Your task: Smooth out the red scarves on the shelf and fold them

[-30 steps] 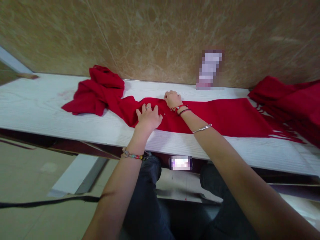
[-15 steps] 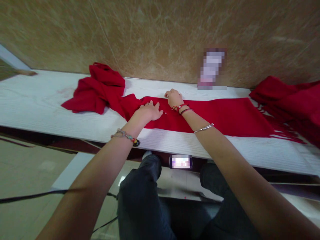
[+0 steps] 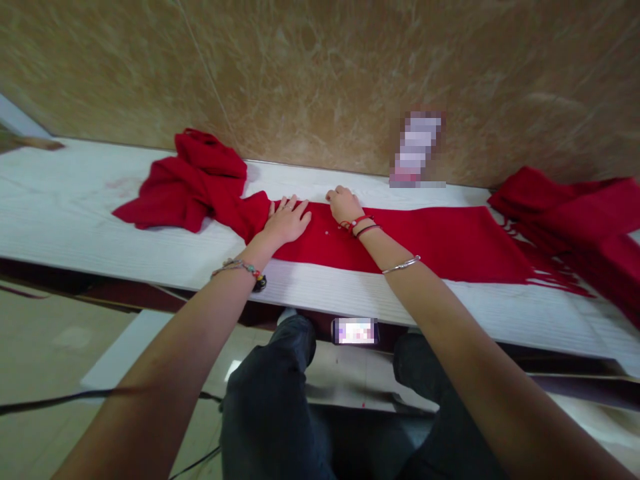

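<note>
A red fringed scarf (image 3: 425, 243) lies along the white table, flat towards the right and bunched into a heap at the left. On its flat part, near the crumpled end, my left hand (image 3: 288, 223) rests open, palm down with the fingers spread. My right hand (image 3: 345, 205) is at the scarf's far edge with its fingers curled in; what they hold, if anything, is hidden. A small white speck (image 3: 327, 233) shows on the cloth between both hands.
More red fringed cloth (image 3: 565, 207) lies heaped at the right end of the white table (image 3: 75, 200). A brown marbled wall (image 3: 300, 80) stands behind, with a blurred label (image 3: 419, 147) low on it. A lit phone (image 3: 355, 331) sits below the front edge, near my knees.
My left hand has slid left along the scarf, its fingers now more spread. The right hand stays at the far edge, its fingers still curled. The view has shifted slightly.
</note>
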A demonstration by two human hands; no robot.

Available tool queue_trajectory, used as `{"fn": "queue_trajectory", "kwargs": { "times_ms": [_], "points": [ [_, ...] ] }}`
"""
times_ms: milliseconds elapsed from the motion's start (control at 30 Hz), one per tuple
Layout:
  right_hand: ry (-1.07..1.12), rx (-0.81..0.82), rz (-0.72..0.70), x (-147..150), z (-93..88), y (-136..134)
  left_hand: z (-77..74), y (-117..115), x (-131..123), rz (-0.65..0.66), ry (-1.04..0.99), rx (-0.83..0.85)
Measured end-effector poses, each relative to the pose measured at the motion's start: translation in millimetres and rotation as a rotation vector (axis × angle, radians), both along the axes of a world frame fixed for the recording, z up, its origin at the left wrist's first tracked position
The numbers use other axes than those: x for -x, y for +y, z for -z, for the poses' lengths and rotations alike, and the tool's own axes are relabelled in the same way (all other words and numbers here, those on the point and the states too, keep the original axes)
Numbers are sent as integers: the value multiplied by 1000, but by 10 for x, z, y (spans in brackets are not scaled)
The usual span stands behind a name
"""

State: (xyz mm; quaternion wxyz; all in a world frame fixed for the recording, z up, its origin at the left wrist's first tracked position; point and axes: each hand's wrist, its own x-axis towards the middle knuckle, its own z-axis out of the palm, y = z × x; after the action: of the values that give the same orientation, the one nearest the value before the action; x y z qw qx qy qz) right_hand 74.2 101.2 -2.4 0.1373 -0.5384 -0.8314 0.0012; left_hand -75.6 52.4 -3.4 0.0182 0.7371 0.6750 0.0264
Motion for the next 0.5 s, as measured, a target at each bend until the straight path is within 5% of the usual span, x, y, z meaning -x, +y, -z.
{"fn": "queue_trajectory", "kwargs": {
  "times_ms": [367,500],
  "points": [
    [49,-66,-167,118,-230,-96,16,-52,16,23,35,-104],
    [-43,21,-182,209,-168,-256,1,-69,1,67,41,-129]
  ]
}}
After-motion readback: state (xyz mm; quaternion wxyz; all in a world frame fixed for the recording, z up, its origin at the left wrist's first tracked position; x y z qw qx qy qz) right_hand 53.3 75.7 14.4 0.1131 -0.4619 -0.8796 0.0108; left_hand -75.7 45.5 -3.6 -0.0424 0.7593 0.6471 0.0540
